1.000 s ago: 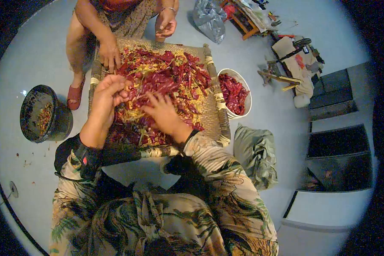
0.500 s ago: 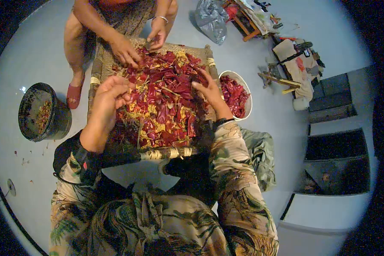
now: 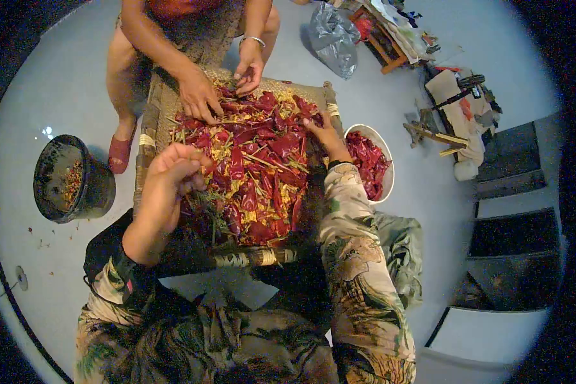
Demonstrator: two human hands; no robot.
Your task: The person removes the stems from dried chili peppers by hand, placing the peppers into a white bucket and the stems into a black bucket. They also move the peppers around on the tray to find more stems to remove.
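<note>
Dried red chili peppers point(image 3: 281, 147), with stems and loose yellow seeds, cover a low woven stool-like frame point(image 3: 139, 185). My left hand point(image 3: 173, 178) hovers over the left side of the pile with its fingers curled and thumb drawn in; whatever they may hold is too small to make out. At the pile's right edge, my right hand point(image 3: 329, 139) reaches in with thumb and fingers apart, touching or nearly touching the peppers. Another person's two hands point(image 3: 198, 96) work among the peppers at the far side.
A white bucket point(image 3: 390, 179) of red peppers stands right of the frame. At the left is a black bucket point(image 3: 102, 189) with seeds and scraps inside. A grey plastic bag point(image 3: 334, 45) and a cluttered low table point(image 3: 397, 54) lie beyond. Scraps dot the floor at left.
The view has shifted, so the scene sits lower and farther right. My right hand's fingers have come closer to the peppers at the right edge. My left hand stays curled over the pile.
</note>
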